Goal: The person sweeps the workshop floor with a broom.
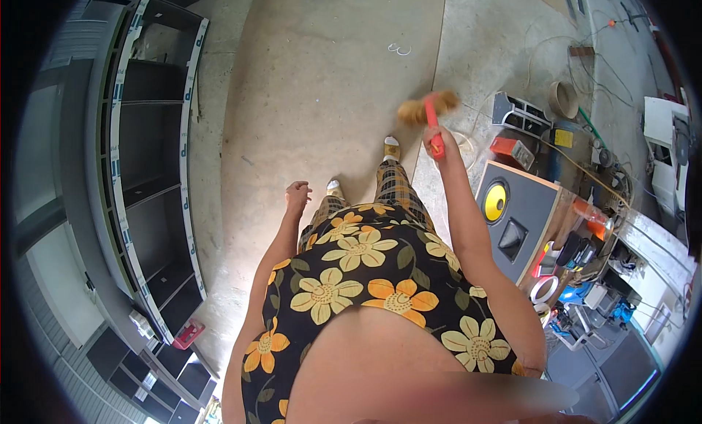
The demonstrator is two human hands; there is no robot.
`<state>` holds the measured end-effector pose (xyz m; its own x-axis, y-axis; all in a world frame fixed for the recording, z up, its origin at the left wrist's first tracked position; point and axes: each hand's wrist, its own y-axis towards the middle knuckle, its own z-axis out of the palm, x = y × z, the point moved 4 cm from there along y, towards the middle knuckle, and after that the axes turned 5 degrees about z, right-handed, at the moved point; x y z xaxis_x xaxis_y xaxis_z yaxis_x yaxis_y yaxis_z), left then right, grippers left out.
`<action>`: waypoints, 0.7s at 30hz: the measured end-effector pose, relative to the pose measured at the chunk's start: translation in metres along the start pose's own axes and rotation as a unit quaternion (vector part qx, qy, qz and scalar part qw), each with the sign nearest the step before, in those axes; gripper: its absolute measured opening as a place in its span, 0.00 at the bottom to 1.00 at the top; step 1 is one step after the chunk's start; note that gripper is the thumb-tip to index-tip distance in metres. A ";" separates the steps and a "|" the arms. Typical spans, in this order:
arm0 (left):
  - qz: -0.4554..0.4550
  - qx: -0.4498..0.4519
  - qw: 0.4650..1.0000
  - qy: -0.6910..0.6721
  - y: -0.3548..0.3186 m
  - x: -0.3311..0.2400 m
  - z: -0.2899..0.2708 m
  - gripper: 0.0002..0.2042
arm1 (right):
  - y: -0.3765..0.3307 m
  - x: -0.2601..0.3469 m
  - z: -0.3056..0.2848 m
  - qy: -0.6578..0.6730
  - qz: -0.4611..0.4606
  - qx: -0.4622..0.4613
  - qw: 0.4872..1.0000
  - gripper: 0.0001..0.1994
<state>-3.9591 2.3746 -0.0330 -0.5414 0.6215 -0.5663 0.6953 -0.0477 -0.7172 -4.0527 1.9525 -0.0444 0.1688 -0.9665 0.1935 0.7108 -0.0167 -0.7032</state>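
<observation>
Red-handled brush (431, 111) in right hand (445, 140), left hand (297, 195) well apart

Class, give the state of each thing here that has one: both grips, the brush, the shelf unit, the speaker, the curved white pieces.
Right grip, closed around the brush
Left grip, half-open, nothing visibly held
Brush, held
Shelf unit, open-fronted
Speaker, uncovered
Curved white pieces, lying down

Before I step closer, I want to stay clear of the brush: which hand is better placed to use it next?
Right, probably: the right hand grips the brush, while the left hand hangs apart from it, seemingly empty.
</observation>
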 end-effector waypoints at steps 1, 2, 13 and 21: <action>0.018 -0.009 1.000 0.016 -0.002 -0.011 0.011 0.14 | 0.010 0.016 0.003 0.114 0.062 -0.004 0.992 0.07; 0.036 -0.017 0.999 0.032 -0.004 -0.022 0.022 0.14 | 0.013 0.028 0.004 0.227 0.123 -0.010 0.966 0.07; 0.006 -0.030 0.998 0.062 -0.004 -0.050 0.071 0.14 | -0.068 0.036 -0.004 0.094 0.020 -0.162 0.982 0.05; 0.014 -0.059 0.997 0.050 -0.020 -0.060 0.078 0.14 | 0.041 0.186 -0.030 0.181 0.080 -0.029 0.980 0.03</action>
<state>-3.9768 2.2773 -0.0161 -0.4756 0.6957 -0.5384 0.7635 0.0224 -0.6454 -4.0121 1.7649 -0.0579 0.0149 -0.9852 -0.1706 0.6537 0.1387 -0.7440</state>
